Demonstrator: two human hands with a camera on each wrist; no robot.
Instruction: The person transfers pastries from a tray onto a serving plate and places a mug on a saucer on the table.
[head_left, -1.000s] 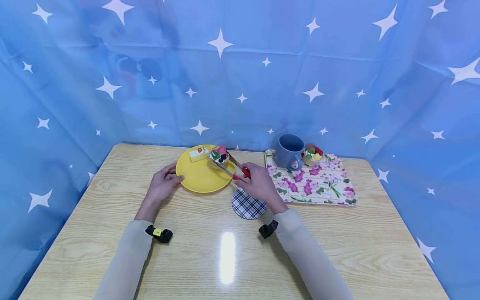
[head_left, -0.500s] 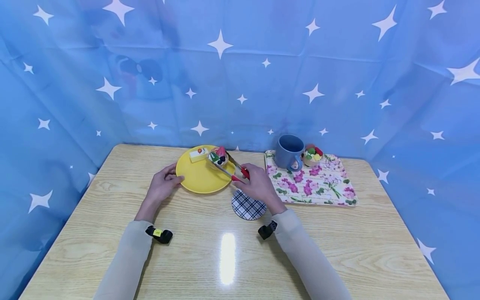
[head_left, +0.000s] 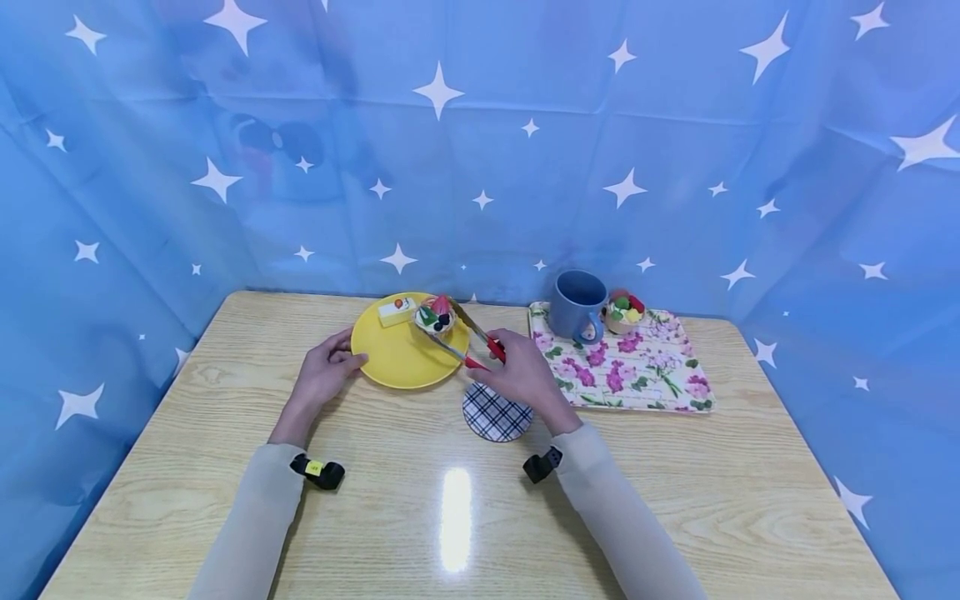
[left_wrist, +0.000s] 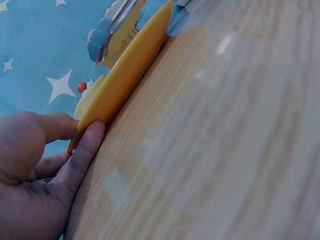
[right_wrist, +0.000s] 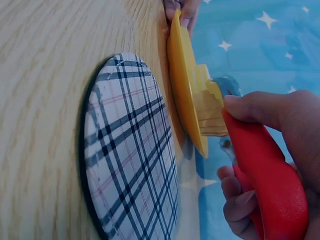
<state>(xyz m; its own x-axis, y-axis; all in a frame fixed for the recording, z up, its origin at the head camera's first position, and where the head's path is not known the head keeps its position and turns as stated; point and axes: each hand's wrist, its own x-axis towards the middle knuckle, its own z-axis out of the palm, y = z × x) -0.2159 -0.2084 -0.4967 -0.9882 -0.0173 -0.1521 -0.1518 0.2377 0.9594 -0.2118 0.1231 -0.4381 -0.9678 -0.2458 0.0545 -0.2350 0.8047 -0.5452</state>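
My left hand (head_left: pixel 327 365) pinches the left rim of a yellow plate (head_left: pixel 405 358); in the left wrist view the thumb (left_wrist: pixel 92 137) lies along the plate's edge. A small rectangular cake slice (head_left: pixel 397 312) with an orange-red topping sits toward the plate's back. On the plate's right part is a fruit-topped cupcake (head_left: pixel 435 317), its ribbed base against the plate in the right wrist view. My right hand (head_left: pixel 517 364) grips red-handled tongs (right_wrist: pixel 260 170), thumb on one handle and fingers curled at the other. The metal arms of the tongs stand on both sides of the cupcake.
A round plaid coaster (head_left: pixel 498 412) lies in front of my right hand. To the right is a flowered tray (head_left: pixel 652 375) bearing a blue mug (head_left: pixel 576 306) and another fruit-topped cupcake (head_left: pixel 624 313). A starry blue curtain (head_left: pixel 480 167) hangs behind the wooden table (head_left: pixel 375 517).
The cupcake has come down slightly onto the plate, and the tongs' arms stand a little wider apart around it. My left hand and the plate have stayed in place.
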